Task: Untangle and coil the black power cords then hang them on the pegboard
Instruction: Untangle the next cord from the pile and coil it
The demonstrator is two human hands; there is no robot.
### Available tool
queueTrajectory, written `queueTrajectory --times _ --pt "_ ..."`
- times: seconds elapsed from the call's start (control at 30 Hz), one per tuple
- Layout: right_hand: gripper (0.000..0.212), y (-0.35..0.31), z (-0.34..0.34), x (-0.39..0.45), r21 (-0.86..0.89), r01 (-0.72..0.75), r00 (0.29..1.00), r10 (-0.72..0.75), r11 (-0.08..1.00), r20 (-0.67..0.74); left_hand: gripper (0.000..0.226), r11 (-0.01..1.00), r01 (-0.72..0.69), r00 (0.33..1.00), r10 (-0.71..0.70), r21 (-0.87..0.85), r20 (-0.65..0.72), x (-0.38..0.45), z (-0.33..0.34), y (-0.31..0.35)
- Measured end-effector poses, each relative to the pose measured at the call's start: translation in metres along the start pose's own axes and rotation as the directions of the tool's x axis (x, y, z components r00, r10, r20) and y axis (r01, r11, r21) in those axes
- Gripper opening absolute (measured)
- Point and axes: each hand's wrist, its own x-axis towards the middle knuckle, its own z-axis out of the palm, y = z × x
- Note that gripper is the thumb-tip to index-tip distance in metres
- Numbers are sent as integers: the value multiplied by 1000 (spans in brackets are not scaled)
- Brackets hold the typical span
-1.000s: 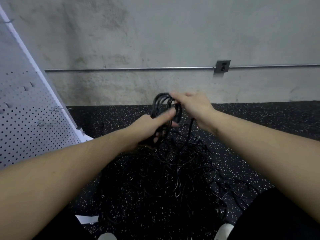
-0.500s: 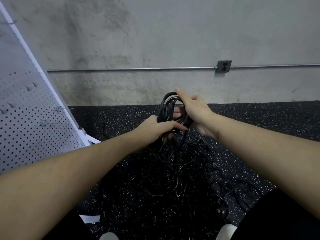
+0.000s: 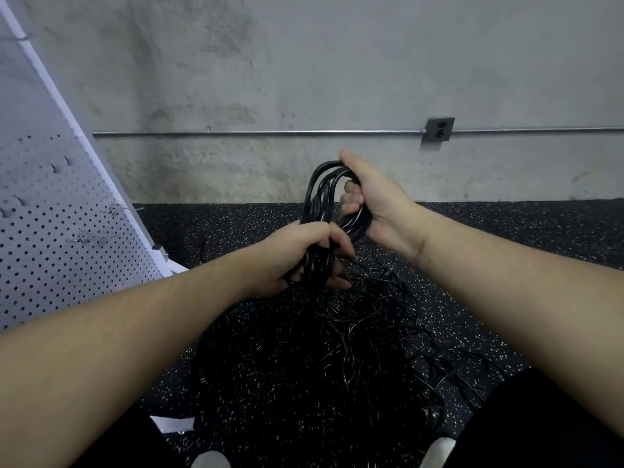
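Coiled cord: a bundle of black loops held upright at the centre of the frame, its top arching just below the wall's base line.
Left hand: fingers wrapped tight round the lower part of the coil, squeezing the loops together.
Right hand: curled round the upper right side of the coil, thumb over the top of the loop, fingers tucked inside it.
Tangled cords: a loose heap of thin black power cords on the floor directly below the hands, spreading across the lower centre of the frame; strands run up from it to the coil.
Floor: black rubber with pale flecks, filling the lower half of the frame.
Pegboard: white perforated panel leaning along the left edge, with several metal hooks on it, none carrying a cord.
Wall: bare grey concrete across the upper half.
Conduit: a thin metal pipe running horizontally along the wall.
Outlet box: grey, on the conduit, upper right of the hands.
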Motion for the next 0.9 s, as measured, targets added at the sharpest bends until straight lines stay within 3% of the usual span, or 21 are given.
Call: queueTrajectory --times 0.1,0.17,0.23,0.33,0.43,0.5,0.53,0.63,0.73,0.8,0.9 --pt "48 7 -6 -6 -15 -70 997 70 997 37 17 997 -35 997 30 -68 -70 -3 0 5" --pt "49 18 -17 -10 -235 -166 972 198 958 122 21 991 -78 988 62 -112 -140 2 -7 7" --pt "39 31 -25 -12 -538 -213 906 371 816 204 26 975 -116 978 79 -192 -194 5 -14 10" --pt "50 46 -28 -17 -809 -107 776 557 577 295 24 944 -123 972 52 -308 -230 8 -18 11" --pt "20 52 -20 -25 -864 29 693 612 503 380 21 926 -167 946 54 -338 -320 13 -22 8" --pt "7 52 -20 -25 -851 14 713 592 524 376 32 942 -158 904 17 -295 -428 15 -25 7" --pt "10 52 -23 -23 -871 50 743 564 489 360 32 955 -154 875 13 -254 -484 15 -26 8" --pt "30 46 -30 -20 -946 209 785 534 249 314 15 981 -123 802 10 -148 -598 15 -32 8" --pt "42 37 -41 -20 -973 189 785 574 135 232 20 999 -51 779 28 -18 -626 12 -43 2" --pt "38 29 -45 -20 -965 231 786 561 123 260 20 996 -13 777 67 91 -626 9 -49 -3" --pt "24 16 -45 -17 -916 220 790 489 336 369 13 965 30 777 142 262 -613 7 -57 -12"
